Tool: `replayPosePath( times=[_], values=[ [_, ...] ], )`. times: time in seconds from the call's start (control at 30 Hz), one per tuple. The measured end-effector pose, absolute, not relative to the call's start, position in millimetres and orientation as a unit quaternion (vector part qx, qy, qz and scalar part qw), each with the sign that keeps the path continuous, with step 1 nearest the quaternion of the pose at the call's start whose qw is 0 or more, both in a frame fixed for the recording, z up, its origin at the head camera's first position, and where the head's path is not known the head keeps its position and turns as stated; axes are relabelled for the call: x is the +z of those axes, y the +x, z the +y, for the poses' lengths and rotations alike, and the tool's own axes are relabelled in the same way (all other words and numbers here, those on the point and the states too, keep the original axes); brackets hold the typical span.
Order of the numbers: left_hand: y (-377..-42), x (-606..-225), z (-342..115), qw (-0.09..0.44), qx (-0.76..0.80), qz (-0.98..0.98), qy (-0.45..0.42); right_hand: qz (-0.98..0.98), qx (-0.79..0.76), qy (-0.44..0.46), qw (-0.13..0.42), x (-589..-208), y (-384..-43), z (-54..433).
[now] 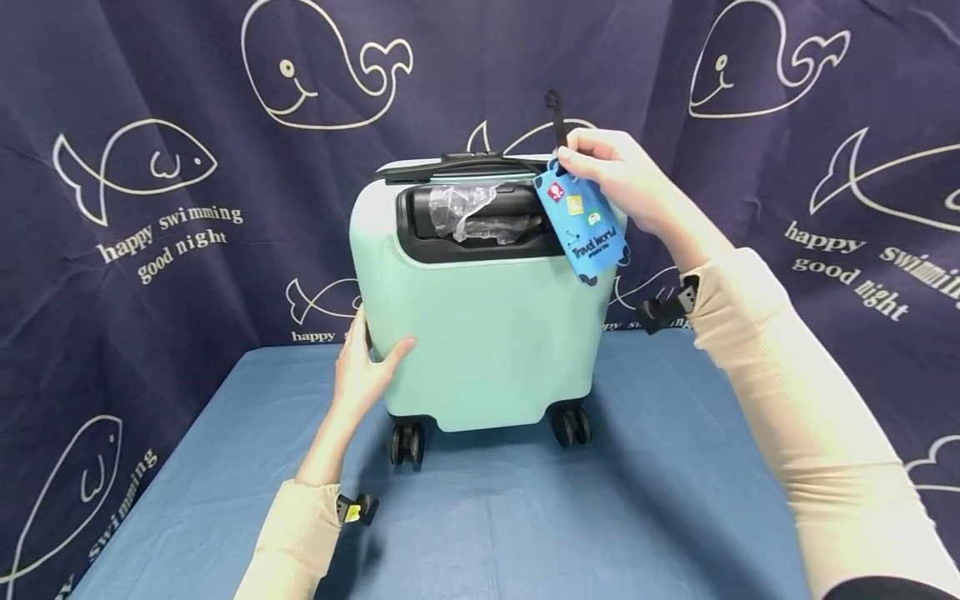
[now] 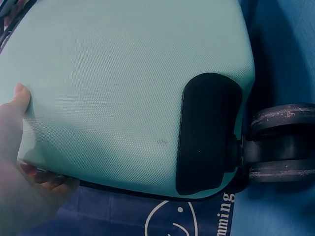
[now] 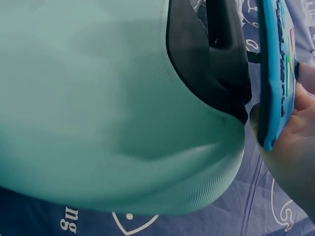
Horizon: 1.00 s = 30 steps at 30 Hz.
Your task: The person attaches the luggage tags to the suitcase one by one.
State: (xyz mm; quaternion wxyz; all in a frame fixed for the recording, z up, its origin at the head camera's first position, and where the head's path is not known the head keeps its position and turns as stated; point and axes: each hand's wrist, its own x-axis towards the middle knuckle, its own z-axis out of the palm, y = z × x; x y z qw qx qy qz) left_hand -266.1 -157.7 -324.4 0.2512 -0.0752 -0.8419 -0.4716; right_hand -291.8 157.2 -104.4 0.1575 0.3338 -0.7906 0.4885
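Observation:
A mint-green suitcase (image 1: 487,342) stands upright on its wheels in the middle of the head view. My left hand (image 1: 365,375) grips its left side, the thumb on the front face and the fingers round the edge. At the top right corner, my right hand (image 1: 626,175) pinches the black strap (image 1: 557,117) of a blue luggage tag (image 1: 583,223) between thumb and fingers. The strap's free end points upward. The tag hangs tilted in front of the suitcase's upper right corner, its printed face toward the head camera. In the right wrist view, the tag (image 3: 275,73) appears edge-on.
Clear plastic wrap (image 1: 459,210) covers part of the black handle in the suitcase's top recess. Black double wheels (image 1: 407,444) stand on the blue cloth-covered table (image 1: 525,525). A dark blue curtain (image 1: 180,275) with white whale and fish drawings hangs behind.

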Motion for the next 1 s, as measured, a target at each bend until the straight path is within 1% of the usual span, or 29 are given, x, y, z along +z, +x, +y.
replayPosePath(
  times=[0.27, 0.7, 0.83, 1.0],
  values=[
    [-265, -325, -157, 0.244, -0.471, -0.844, -0.075, -0.809, 0.48, 0.313, 0.132, -97, -298, 147],
    [-267, -324, -159, 0.251, -0.474, -0.84, -0.078, -0.844, 0.449, 0.283, 0.079, -86, -306, 135],
    [-266, -323, -159, 0.25, -0.476, -0.84, -0.076, -0.857, 0.422, 0.285, 0.081, -85, -309, 132],
    [-268, -325, -160, 0.25, -0.48, -0.837, -0.083, -0.887, 0.356, 0.27, 0.112, -84, -313, 128]
  ],
)
